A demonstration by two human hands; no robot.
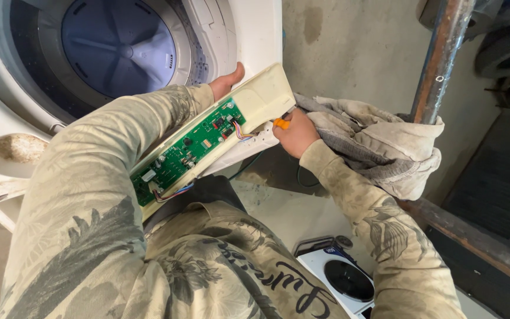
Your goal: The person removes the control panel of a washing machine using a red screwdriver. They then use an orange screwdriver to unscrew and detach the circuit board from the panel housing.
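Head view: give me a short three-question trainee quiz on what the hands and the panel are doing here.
1. True or false: the green circuit board sits inside the cream control panel.
2. Which hand grips an orange-handled tool? A) left hand B) right hand
3. What lies open behind the panel?

Key:
1. True.
2. B, the right hand; the left hand steadies the panel's far edge.
3. The washing machine, with its drum showing.

The concrete floor [302,218] carries a white washing machine [255,35]. A small white device with a round black part [343,280] lies on it nearby.
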